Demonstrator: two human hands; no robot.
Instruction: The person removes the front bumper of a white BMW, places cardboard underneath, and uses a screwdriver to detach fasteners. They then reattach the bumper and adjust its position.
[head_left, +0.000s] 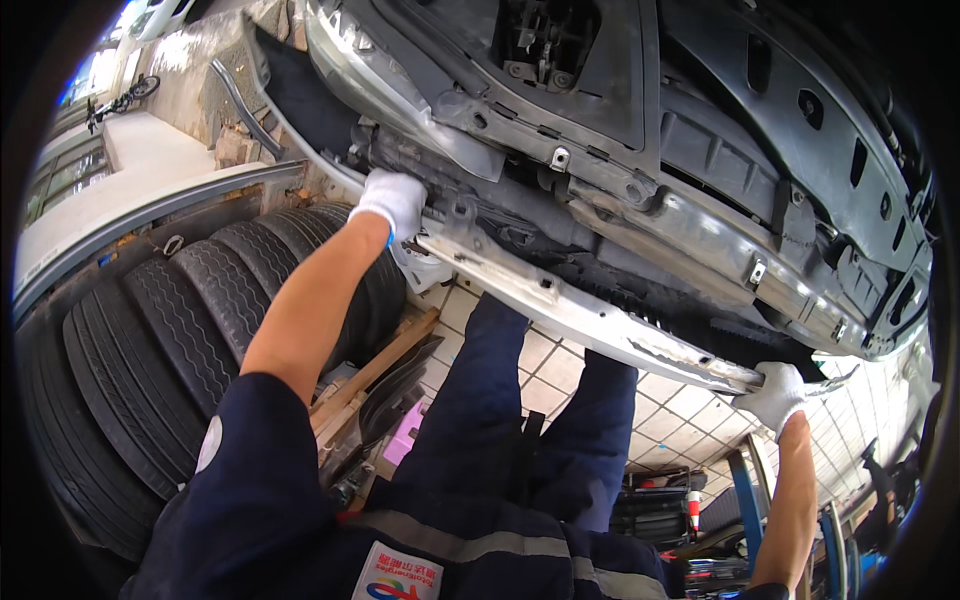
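Note:
A long metal bumper beam, its pale finish worn and scraped, lies across in front of me, close to the front end of a car. My left hand, in a white knit glove, grips near the beam's left end, beside a dark curved bumper cover. At the beam's right end, my gloved right hand is closed around it. The fingers of both hands are partly hidden. Below the left glove is a whitish plastic reservoir. Between the beam and the car body are dark plastic parts.
Several used tires stand in a row at my left, beside a wooden board and a pink box. Tools and a blue metal post are at lower right. White floor tiles show around my legs.

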